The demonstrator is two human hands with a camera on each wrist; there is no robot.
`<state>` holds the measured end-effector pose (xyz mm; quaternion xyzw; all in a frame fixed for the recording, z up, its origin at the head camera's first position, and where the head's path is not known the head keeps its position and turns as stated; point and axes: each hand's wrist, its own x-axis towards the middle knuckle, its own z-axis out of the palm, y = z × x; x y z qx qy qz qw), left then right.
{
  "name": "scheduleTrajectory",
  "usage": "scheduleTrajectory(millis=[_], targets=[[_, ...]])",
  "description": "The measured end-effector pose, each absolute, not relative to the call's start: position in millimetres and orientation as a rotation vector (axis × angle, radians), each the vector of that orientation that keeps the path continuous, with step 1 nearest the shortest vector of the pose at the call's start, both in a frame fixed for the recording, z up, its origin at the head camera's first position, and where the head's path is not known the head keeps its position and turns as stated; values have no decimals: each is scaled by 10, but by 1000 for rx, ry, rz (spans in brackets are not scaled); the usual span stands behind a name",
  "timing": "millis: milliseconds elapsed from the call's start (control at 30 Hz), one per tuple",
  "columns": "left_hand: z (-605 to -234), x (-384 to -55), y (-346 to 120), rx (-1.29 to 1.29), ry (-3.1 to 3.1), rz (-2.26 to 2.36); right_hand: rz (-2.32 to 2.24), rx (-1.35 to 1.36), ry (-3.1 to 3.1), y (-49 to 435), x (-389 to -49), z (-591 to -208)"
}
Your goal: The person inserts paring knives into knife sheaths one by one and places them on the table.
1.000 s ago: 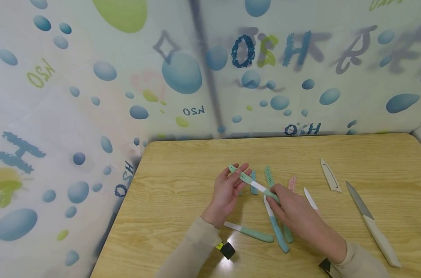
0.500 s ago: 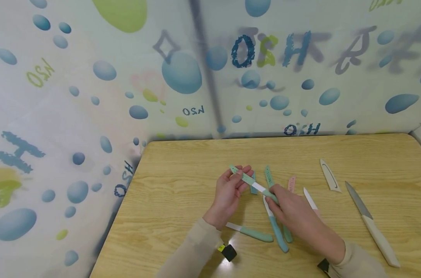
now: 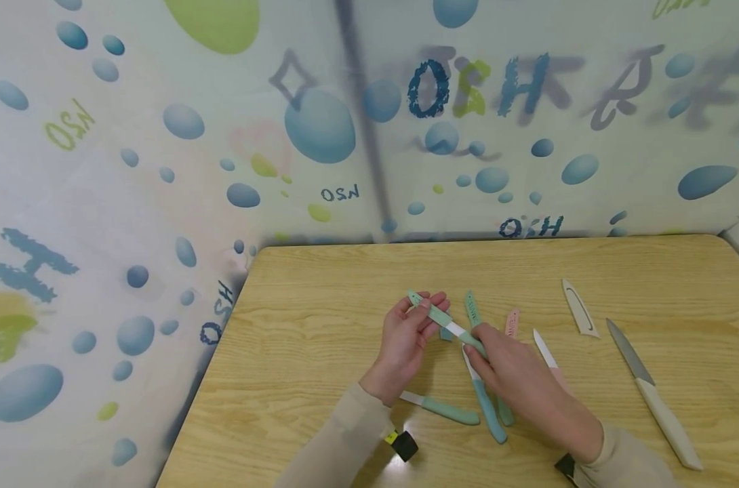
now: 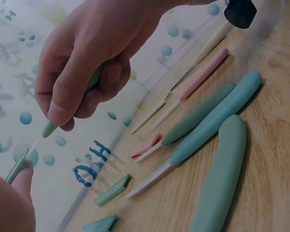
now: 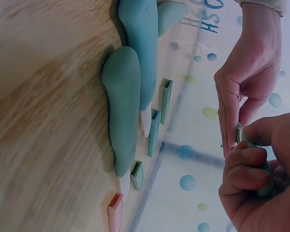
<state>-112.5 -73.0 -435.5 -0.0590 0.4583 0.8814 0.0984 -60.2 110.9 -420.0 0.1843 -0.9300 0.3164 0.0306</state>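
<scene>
My right hand (image 3: pixel 518 379) grips the green handle (image 3: pixel 476 343) of a small knife with a white blade (image 3: pixel 455 329). In my left hand (image 3: pixel 403 346), a green sheath (image 3: pixel 439 316) is pinched between thumb and fingers. The sheath covers the front of the blade, and a short white stretch shows between sheath and handle. In the left wrist view the right fingers (image 4: pixel 94 99) curl round the handle. Beneath the hands lie a green knife (image 3: pixel 450 411), a blue knife (image 3: pixel 488 410) and another green knife (image 3: pixel 505 411), partly hidden by my right hand.
Loose sheaths lie farther back: green (image 3: pixel 472 308), blue (image 3: pixel 445 333), pink (image 3: pixel 512 323) and white (image 3: pixel 580 308). Another green sheath (image 5: pixel 167 101) shows in the right wrist view. A pink knife (image 3: pixel 545 349) and a large white-handled knife (image 3: pixel 665 413) lie to the right, blades bare.
My left hand has shifted slightly right with the sheath, towards the right hand. Less white blade shows between sheath and handle. The right hand has barely moved.
</scene>
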Motion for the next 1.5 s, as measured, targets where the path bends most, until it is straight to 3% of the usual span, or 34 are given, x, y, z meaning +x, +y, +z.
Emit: scheduleTrajectory(millis=[1500], targets=[[-4377, -1056, -602, -193, 1347, 2570, 935, 588, -2795, 1045, -632, -4252]])
